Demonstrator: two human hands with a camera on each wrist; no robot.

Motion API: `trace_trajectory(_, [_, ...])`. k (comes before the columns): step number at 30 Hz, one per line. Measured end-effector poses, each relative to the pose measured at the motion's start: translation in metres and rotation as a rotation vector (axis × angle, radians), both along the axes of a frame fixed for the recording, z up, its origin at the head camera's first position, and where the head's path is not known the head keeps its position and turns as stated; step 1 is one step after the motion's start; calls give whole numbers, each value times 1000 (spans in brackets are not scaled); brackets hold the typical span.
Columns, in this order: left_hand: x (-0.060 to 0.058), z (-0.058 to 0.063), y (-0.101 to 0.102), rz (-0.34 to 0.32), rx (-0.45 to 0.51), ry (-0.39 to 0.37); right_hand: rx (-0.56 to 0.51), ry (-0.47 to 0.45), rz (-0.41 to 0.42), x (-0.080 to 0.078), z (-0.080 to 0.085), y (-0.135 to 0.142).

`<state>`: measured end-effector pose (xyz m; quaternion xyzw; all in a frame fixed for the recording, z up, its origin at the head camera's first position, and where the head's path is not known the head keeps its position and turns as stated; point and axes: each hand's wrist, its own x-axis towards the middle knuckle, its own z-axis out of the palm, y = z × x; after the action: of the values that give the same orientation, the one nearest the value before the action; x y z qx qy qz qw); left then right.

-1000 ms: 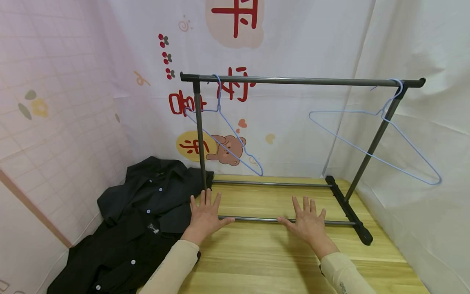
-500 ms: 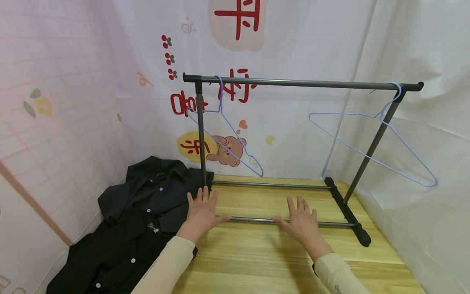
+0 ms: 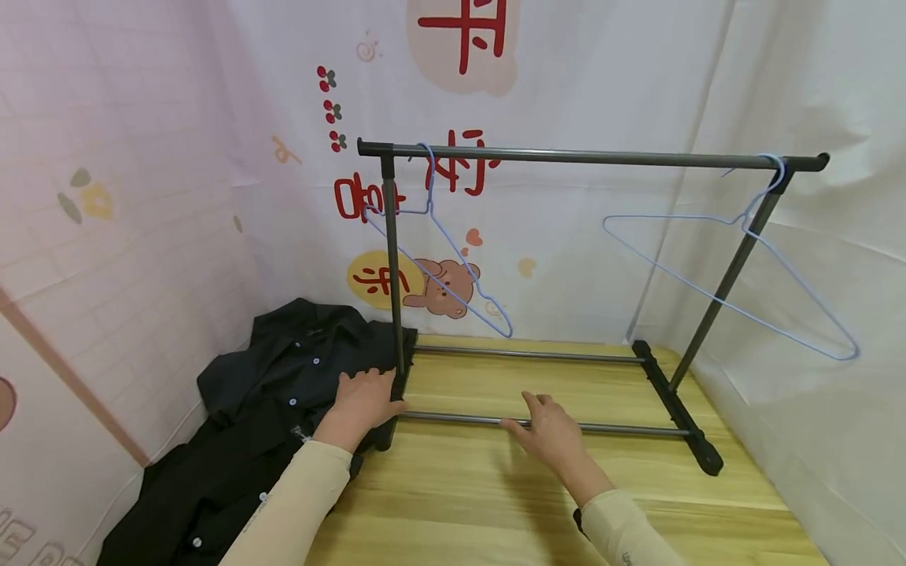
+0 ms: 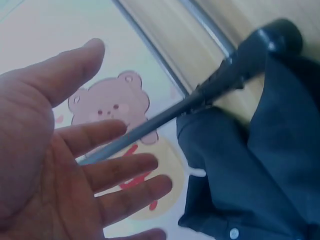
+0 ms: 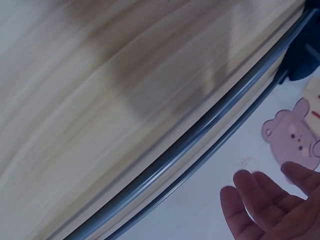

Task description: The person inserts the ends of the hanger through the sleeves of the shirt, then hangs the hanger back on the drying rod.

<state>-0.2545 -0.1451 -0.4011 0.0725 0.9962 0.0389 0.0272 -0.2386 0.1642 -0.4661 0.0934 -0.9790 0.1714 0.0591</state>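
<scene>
Plainly, left hand (image 3: 359,405), right hand (image 3: 555,442) near rack (image 3: 580,157), fingers (image 4: 122,169) loosely parted, empty; red characters (image 3: 464,39) on backdrop (image 3: 580,71); sleeve print (image 3: 626,559) seemingly illegible.

printed cloth walls (image 3: 580,86) around a wood-grain tabletop (image 3: 439,487) suggest a curtained-off booth.

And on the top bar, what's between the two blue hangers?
Nothing: the head view shows the top bar bare between the left hanger and the right hanger.

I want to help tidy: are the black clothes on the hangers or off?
Off. The clothes lie by the rack; both blue hangers hang bare.
</scene>
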Motion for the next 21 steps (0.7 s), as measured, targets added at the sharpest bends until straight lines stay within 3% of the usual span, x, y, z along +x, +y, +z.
trace_trajectory(7, [8,5,-27,35,65,-73,-121,-49,42,11,-4,-24])
trace_trajectory(12, [17,10,-43,51,75,-91,-126,-81,61,14,-5,-38])
trace_trajectory(21, [23,17,-70,59,86,-116,-196,-150,124,22,-5,-61])
